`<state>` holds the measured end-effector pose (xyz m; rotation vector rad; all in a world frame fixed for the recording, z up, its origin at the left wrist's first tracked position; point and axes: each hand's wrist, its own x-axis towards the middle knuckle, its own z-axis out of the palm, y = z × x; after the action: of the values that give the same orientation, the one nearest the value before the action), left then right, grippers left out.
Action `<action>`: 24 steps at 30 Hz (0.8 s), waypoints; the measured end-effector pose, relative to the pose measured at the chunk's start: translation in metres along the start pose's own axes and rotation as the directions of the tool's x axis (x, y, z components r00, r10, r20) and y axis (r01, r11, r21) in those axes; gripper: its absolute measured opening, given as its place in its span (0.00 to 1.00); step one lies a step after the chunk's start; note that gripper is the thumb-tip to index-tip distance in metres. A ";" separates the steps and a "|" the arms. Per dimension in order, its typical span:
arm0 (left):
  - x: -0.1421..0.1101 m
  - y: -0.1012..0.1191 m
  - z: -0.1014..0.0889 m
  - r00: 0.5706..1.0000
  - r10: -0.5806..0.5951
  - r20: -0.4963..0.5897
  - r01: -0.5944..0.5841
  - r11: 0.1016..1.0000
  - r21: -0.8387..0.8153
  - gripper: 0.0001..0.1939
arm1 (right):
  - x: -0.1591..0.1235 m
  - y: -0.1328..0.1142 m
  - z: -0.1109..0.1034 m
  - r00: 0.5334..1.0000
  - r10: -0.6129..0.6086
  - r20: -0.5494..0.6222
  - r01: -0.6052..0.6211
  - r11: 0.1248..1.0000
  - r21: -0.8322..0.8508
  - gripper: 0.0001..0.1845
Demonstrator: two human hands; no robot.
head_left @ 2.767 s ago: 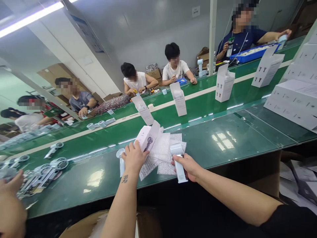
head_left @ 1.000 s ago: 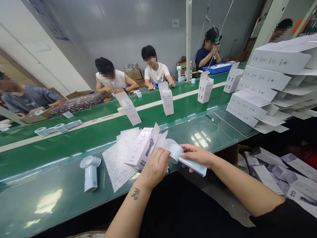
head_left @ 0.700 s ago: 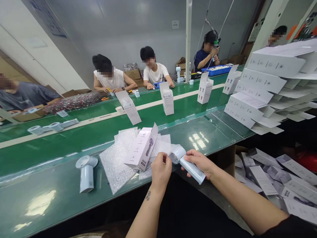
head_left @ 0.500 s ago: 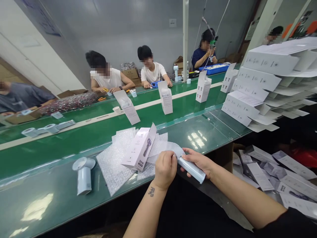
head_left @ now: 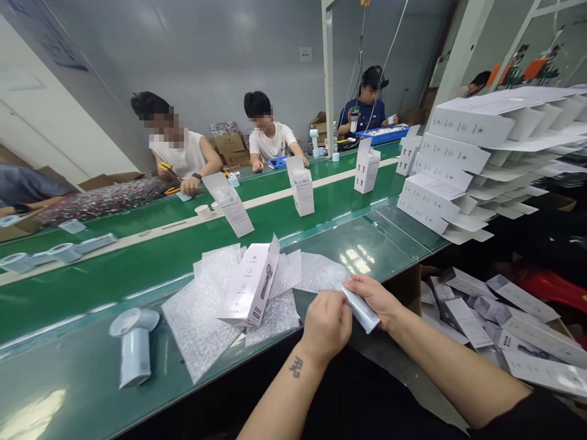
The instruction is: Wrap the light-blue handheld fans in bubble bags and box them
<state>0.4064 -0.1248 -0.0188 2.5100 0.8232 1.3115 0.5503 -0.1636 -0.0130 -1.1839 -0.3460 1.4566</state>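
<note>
My right hand [head_left: 372, 298] is wrapped round the light blue handle of a handheld fan [head_left: 364, 315], which slants down toward me past the bench edge. A clear plastic bag [head_left: 321, 272] covers the fan's upper end, and its far part spreads over the bench. Beside the handle my left hand [head_left: 326, 324] is closed, pinching at the bag's mouth; its fingertips are partly hidden. To the left, a white printed box [head_left: 250, 290] with an open flap lies on bubble-wrap sheets [head_left: 190, 324]. A second light blue fan [head_left: 135, 348] rests farther left on the bench.
Several open white boxes [head_left: 300, 192] stand along the green conveyor belt [head_left: 270, 229]. At the right rises a stack of flat-topped white cartons [head_left: 463, 131], with loose boxes [head_left: 481, 330] below the bench. Co-workers [head_left: 174, 153] sit across the belt.
Both hands have drawn closer together at the fan, my left hand shifting right and down along the handle. The bag now reaches farther over the fan. The camera view has turned slightly right.
</note>
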 end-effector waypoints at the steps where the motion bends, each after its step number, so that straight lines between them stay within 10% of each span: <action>1: 0.002 0.000 0.001 0.998 -0.062 -0.007 0.062 0.998 -0.011 0.05 | 0.000 0.000 -0.002 1.000 -0.002 0.011 0.002 1.000 0.005 0.14; 6: 0.003 -0.015 0.007 0.965 -0.250 0.076 0.254 0.966 -0.044 0.18 | 0.000 0.005 -0.003 0.996 0.053 0.075 -0.058 0.997 0.058 0.12; 13: 0.013 -0.018 0.001 0.986 0.160 0.037 -0.164 0.975 0.150 0.09 | 0.001 -0.021 0.012 0.959 0.281 0.047 -0.282 0.959 0.017 0.05; 19: 0.067 -0.019 -0.009 0.975 -0.167 -0.143 0.177 0.983 0.058 0.11 | -0.006 -0.057 0.018 0.914 0.405 -0.022 -0.395 0.877 -0.273 0.09; 24: 0.060 -0.007 -0.010 0.973 -0.220 0.066 0.217 0.975 0.043 0.20 | -0.006 -0.060 0.019 0.969 0.242 -0.057 -0.247 0.917 -0.312 0.07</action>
<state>0.4228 -0.0867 0.0256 2.3937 1.0804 1.1403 0.5681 -0.1442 0.0439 -1.5425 -0.4447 1.6472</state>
